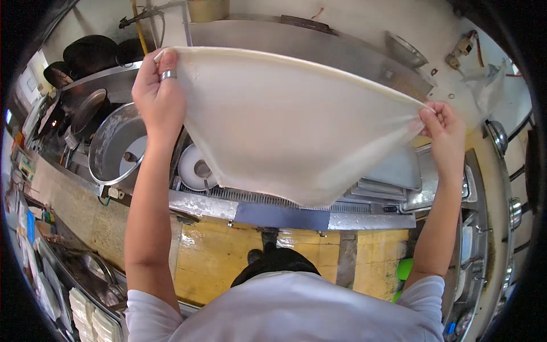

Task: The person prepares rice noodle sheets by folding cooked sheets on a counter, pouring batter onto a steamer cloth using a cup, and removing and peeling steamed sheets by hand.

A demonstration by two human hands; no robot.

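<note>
A wide, thin white sheet (285, 125) hangs stretched between my two hands above the metal counter. My left hand (161, 85), with a ring on one finger, pinches its upper left corner. At the upper right corner, my right hand (441, 122) grips the sheet between thumb and fingers. The sheet's lower edge droops in front of a slotted grate (256, 198) along the counter's front. Whether the sheet is cloth or something else, I cannot tell. It hides much of the counter behind it.
Left of the sheet are a large metal pot (108, 162) and a white bowl (191, 171) with a small ladle. Dark woks (90, 54) stand at the back left. Metal trays (393, 171) lie at the right. The floor (211, 256) is yellow-tiled and wet.
</note>
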